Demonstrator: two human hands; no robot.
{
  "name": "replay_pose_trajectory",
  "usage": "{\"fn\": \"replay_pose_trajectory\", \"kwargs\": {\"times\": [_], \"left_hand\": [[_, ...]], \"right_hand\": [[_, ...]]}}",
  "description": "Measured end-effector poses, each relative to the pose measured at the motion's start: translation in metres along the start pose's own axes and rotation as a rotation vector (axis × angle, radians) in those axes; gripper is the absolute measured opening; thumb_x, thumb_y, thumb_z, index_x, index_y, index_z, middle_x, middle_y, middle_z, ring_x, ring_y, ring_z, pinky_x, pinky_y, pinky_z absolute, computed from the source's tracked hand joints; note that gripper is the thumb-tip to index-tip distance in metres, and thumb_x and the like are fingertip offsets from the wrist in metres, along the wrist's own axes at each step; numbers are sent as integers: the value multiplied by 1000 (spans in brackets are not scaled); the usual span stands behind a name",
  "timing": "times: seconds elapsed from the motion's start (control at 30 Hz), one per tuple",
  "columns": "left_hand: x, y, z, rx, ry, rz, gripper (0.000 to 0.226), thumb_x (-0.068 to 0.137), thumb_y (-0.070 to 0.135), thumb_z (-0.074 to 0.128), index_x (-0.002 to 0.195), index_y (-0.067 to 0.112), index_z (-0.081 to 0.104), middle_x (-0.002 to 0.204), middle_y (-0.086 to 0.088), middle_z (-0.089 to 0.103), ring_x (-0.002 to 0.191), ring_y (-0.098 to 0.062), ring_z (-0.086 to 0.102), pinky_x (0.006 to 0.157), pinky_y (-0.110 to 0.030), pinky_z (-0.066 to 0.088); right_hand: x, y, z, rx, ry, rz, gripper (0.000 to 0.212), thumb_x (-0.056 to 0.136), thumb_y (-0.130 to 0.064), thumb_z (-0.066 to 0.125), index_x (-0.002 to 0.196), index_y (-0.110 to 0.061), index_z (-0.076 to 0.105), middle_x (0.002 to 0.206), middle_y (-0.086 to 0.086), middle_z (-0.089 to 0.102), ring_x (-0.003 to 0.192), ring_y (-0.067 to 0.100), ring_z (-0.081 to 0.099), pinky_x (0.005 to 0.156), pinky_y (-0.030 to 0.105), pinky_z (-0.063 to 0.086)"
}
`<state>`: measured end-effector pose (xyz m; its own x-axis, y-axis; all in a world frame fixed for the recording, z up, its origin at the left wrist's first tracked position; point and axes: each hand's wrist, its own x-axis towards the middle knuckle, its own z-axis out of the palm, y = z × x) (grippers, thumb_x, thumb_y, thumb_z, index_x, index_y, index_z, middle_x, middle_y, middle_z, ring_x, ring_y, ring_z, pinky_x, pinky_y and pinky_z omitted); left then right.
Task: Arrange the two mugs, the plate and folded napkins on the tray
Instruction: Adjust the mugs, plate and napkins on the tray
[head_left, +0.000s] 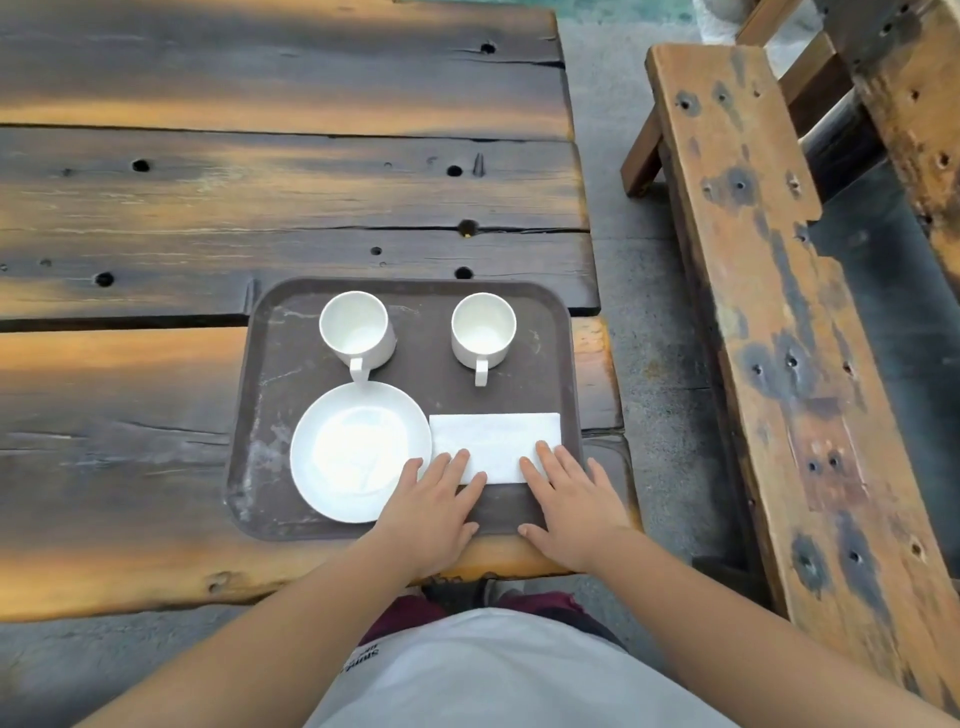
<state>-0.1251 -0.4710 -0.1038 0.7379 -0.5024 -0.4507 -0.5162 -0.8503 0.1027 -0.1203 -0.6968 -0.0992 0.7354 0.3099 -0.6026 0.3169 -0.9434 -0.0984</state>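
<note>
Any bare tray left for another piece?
Bare tray between the left mug and right mug, and above the napkin. Crowded near edge: plate, left hand, right hand.

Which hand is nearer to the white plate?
The left. The left hand lies flat beside the plate, its outer finger over the rim, other fingertips on the napkin. The right hand rests at the napkin's far end, away from the plate.
</note>
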Motion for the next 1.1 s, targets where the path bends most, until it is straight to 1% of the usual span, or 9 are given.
{"fn": "replay_pose_trajectory", "kwargs": {"times": [0.13, 0.33, 0.5, 0.6, 0.77, 0.87, 1.1], "left_hand": [[-1, 0, 4, -18, -14, -21, 65, 95, 55, 30, 151, 24, 22, 163, -11, 10, 146, -30, 15, 111, -56, 18], [-3, -2, 5, -45, -33, -44, 65, 96, 57, 25, 153, 28, 14, 164, -9, 0, 149, -28, 7, 113, -55, 12], [-3, 0, 3, -59, -53, -57, 66, 96, 56, 26, 153, 26, 11, 164, -10, -4, 149, -28, 3, 114, -55, 10], [-2, 2, 1, -86, -34, -80, 69, 95, 56, 27, 154, 24, 10, 164, -10, -4, 150, -28, 1, 115, -54, 9], [10, 4, -4, -85, -15, -110, 70, 95, 57, 26, 154, 23, 10, 164, -12, -3, 150, -29, 1, 115, -54, 8], [19, 2, -8, -75, -40, -131, 70, 96, 57, 26, 155, 24, 7, 164, -12, -5, 150, -31, 1, 115, -55, 6], [23, -4, -12, -40, -67, -117, 70, 96, 56, 27, 155, 25, 5, 164, -11, -7, 149, -31, 0, 114, -56, 6]], "right_hand": [[1, 5, 3, -22, -14, -40, 81, 92, -66, 30, 155, -27, -3, 164, 3, -11, 150, 22, -9, 118, 53, 2], [1, 7, 3, 5, -1, -53, 79, 93, -64, 30, 155, -28, -2, 164, 2, -11, 150, 21, -9, 118, 53, 2], [2, 6, 1, 4, 3, -53, 80, 92, -65, 31, 155, -27, -1, 164, 3, -11, 150, 23, -8, 118, 53, 3], [3, 3, 0, 14, 37, -40, 81, 90, -67, 30, 154, -27, 0, 164, 4, -9, 150, 24, -5, 118, 52, 5], [16, 3, -8, 16, 84, -10, 82, 91, -66, 30, 154, -26, 0, 164, 5, -9, 150, 25, -6, 119, 51, 4], [25, 6, -12, 14, 64, -2, 82, 91, -67, 31, 155, -26, 0, 164, 5, -10, 150, 25, -8, 119, 52, 2], [31, 13, -14, -3, 28, -13, 82, 91, -67, 31, 154, -28, -4, 164, 4, -13, 150, 25, -10, 119, 52, 3]]}}
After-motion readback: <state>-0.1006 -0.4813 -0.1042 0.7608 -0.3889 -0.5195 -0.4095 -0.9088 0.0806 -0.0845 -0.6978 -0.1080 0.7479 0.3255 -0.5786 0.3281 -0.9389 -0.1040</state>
